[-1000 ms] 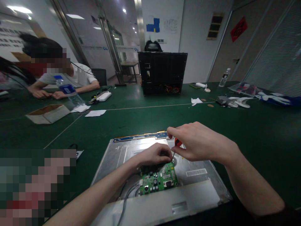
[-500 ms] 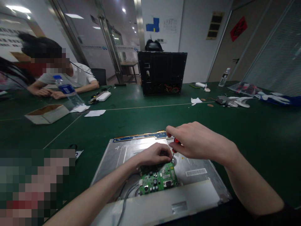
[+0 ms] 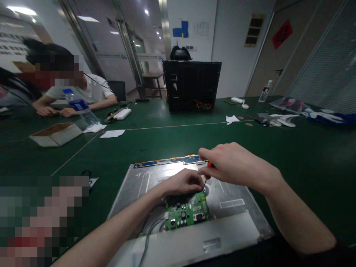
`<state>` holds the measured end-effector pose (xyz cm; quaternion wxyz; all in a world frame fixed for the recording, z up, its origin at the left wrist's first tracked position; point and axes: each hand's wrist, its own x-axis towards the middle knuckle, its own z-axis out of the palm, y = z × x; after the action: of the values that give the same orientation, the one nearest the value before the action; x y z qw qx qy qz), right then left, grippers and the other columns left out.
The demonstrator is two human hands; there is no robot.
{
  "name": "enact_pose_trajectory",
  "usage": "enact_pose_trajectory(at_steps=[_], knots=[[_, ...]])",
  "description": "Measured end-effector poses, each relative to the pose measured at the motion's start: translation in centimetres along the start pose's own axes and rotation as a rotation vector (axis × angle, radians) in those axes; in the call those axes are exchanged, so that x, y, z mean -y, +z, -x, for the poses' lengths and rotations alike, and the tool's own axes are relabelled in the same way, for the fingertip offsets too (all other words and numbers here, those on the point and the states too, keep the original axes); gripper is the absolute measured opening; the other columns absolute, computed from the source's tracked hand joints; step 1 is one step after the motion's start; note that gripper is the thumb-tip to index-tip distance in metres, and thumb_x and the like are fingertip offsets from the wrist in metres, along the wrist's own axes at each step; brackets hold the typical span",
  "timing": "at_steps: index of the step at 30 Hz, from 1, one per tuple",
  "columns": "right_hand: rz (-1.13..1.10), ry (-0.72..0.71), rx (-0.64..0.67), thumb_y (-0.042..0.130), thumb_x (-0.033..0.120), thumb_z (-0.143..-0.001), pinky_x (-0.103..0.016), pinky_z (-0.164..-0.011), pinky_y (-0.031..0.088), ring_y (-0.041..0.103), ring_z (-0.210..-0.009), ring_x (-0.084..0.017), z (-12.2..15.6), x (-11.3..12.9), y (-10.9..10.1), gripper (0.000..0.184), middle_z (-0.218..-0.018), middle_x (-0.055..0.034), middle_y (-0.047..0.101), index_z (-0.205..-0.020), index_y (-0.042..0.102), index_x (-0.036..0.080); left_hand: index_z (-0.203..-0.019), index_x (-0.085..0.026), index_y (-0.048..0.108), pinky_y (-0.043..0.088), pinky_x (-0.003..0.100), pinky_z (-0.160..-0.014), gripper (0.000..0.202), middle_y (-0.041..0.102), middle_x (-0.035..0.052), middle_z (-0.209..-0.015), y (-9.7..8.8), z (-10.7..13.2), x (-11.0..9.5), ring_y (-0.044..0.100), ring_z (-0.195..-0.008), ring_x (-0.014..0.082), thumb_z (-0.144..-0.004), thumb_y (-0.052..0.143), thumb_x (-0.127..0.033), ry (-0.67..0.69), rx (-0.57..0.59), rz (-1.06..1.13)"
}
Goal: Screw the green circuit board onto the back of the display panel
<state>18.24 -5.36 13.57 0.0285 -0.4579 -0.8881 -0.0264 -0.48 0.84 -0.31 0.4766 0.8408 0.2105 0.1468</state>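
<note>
My right hand (image 3: 233,165) is closed around a screwdriver (image 3: 207,175) with a red and black handle. Its thin shaft slants down to the upper right corner of a green circuit board (image 3: 189,211). At that same corner, my left hand (image 3: 185,181) has thumb and fingers curled together beside the screwdriver's tip; what they pinch, if anything, is hidden. The board lies on the silver metal back of a display panel (image 3: 233,213), partly under my left hand. A grey cable (image 3: 148,237) runs from the board's left side toward me. Along the panel's far edge sits a narrow blue circuit strip (image 3: 164,162).
Across the green table (image 3: 155,142) stands a black casing (image 3: 191,85) with loose wires. An open box (image 3: 57,135), a tilted water bottle (image 3: 80,105) and paper lie left. White gloves (image 3: 283,120) and another bottle (image 3: 265,92) are at right. A person (image 3: 91,89) sits far left.
My right hand has shifted very slightly to the right, and the screwdriver handle shows a little differently. My left hand and the board have stayed in place.
</note>
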Motion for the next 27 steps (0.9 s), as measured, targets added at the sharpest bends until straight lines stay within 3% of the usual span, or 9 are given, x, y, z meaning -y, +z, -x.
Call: enact_pose_trajectory(at_steps=[7, 13, 20, 27], knots=[[-0.047, -0.05, 0.005, 0.051, 0.027, -0.092, -0.029, -0.052, 0.024, 0.057, -0.063, -0.016, 0.18, 0.04, -0.09, 0.011, -0.081, -0.003, 0.068, -0.097, 0.056, 0.019, -0.083, -0.015, 0.069, 0.046, 0.023, -0.069, 0.003, 0.068, 0.001, -0.079, -0.03, -0.03, 0.26, 0.06, -0.073, 0.0165, -0.082, 0.067, -0.018, -0.008, -0.008, -0.011], [-0.151, -0.154, 0.015, 0.054, 0.023, -0.086, -0.028, -0.054, 0.03, 0.058, -0.07, -0.016, 0.52, 0.11, -0.39, 0.018, -0.089, -0.0037, 0.068, -0.103, 0.053, 0.018, -0.084, -0.014, 0.069, 0.046, 0.024, -0.07, 0.008, 0.069, 0.0017, -0.08, 0.08, -0.01, 0.54, 0.061, -0.075, 0.018, -0.082, 0.07, -0.022, 0.001, -0.027, -0.019], [-0.022, -0.009, 0.004, 0.056, 0.036, -0.092, -0.028, -0.051, 0.027, 0.06, -0.065, -0.018, 0.07, 0.0, 0.05, 0.018, -0.081, -0.0025, 0.069, -0.098, 0.059, 0.02, -0.085, -0.015, 0.068, 0.047, 0.024, -0.071, 0.005, 0.068, 0.001, -0.08, -0.05, 0.05, 0.06, 0.061, -0.074, 0.0168, -0.084, 0.067, -0.02, 0.001, -0.004, -0.016], [-0.008, -0.005, -0.005, 0.052, 0.036, -0.095, -0.027, -0.05, 0.024, 0.057, -0.059, -0.016, -0.09, -0.13, 0.22, 0.018, -0.073, -0.0011, 0.067, -0.093, 0.062, 0.022, -0.081, -0.016, 0.069, 0.045, 0.023, -0.069, 0.002, 0.067, 0.0005, -0.079, -0.12, -0.01, 0.01, 0.059, -0.073, 0.0159, -0.082, 0.067, -0.016, -0.015, 0.001, -0.037]])
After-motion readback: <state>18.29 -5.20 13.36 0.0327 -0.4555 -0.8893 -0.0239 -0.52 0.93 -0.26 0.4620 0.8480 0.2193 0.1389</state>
